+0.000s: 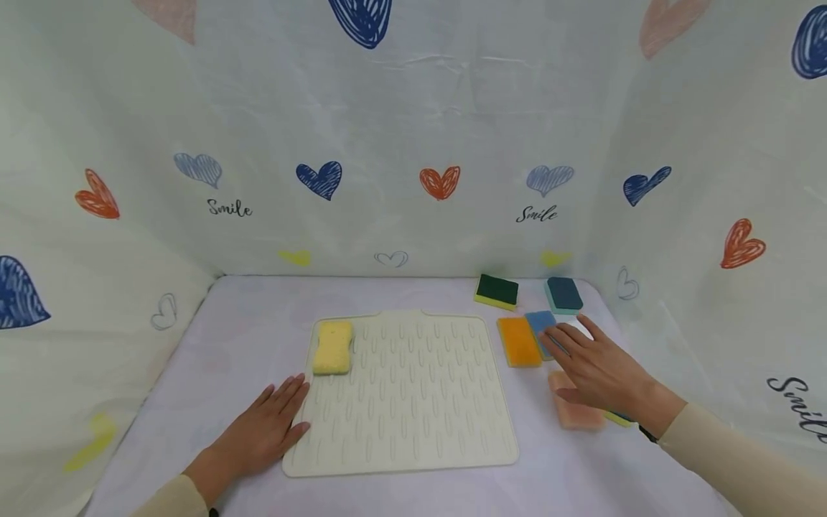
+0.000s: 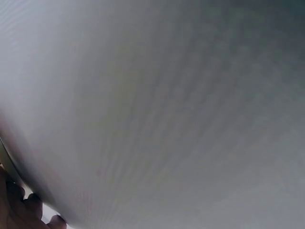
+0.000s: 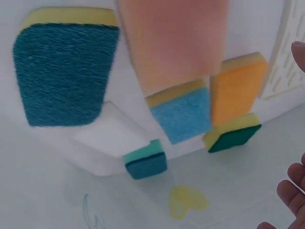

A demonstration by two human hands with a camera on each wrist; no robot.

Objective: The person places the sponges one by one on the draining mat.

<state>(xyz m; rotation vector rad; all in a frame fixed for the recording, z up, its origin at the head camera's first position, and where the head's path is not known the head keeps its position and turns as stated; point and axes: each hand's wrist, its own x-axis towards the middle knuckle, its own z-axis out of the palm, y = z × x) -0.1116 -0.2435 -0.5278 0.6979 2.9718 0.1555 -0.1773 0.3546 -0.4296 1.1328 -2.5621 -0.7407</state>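
Note:
My left hand (image 1: 261, 429) rests with straight fingers on the left edge of a cream ridged mat (image 1: 413, 431). Only its fingertips (image 2: 33, 205) show at the lower left corner of the left wrist view. On the mat's upper left lies a pale yellow sponge (image 1: 332, 348). My right hand (image 1: 601, 377) is spread over a group of sponges right of the mat, nothing in its fingers. Around it are a blue sponge (image 1: 539, 322), an orange sponge (image 1: 519, 342) and a peach sponge (image 1: 575, 415), the blue and peach ones partly covered by the hand in the head view.
A dark green and yellow sponge (image 1: 497, 289) and a teal sponge (image 1: 564, 294) lie at the back right. The right wrist view also has a white block (image 3: 112, 131) and a large teal-and-yellow sponge (image 3: 66, 74). A heart-printed curtain (image 1: 388, 115) walls the table.

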